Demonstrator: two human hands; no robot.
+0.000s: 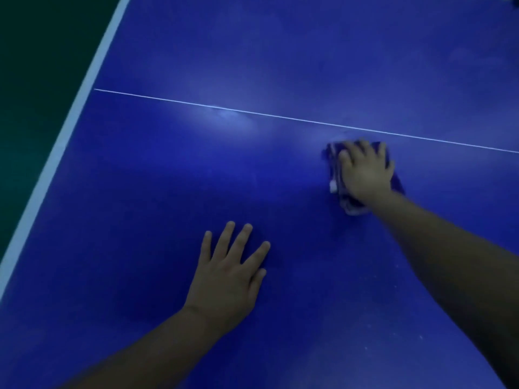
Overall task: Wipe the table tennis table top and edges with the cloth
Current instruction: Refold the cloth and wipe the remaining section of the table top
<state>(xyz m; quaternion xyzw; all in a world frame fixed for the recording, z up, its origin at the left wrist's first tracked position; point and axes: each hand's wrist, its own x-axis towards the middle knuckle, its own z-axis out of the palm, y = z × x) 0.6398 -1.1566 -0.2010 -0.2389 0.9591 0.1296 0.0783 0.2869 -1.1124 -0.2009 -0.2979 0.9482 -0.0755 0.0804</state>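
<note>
A big blue table (280,51) fills most of the frame. A thin white line (252,111) runs across it from the middle left down to the right edge. A wide white stripe (84,80) marks the table's side, going from the top down to the lower left. Past it, in the upper left, is a dark green floor (33,66).

The cloth (335,175) is blue with some white on it. It lies bunched on the table at the right of the middle, just below the thin line. The right hand (365,172) lies on top of it, fingers spread and a little bent, pressing it down. This grip looks open.

The left hand (227,273) rests flat on the table at the lower middle, well apart from the cloth. Its fingers are straight and spread, and it holds nothing.
</note>
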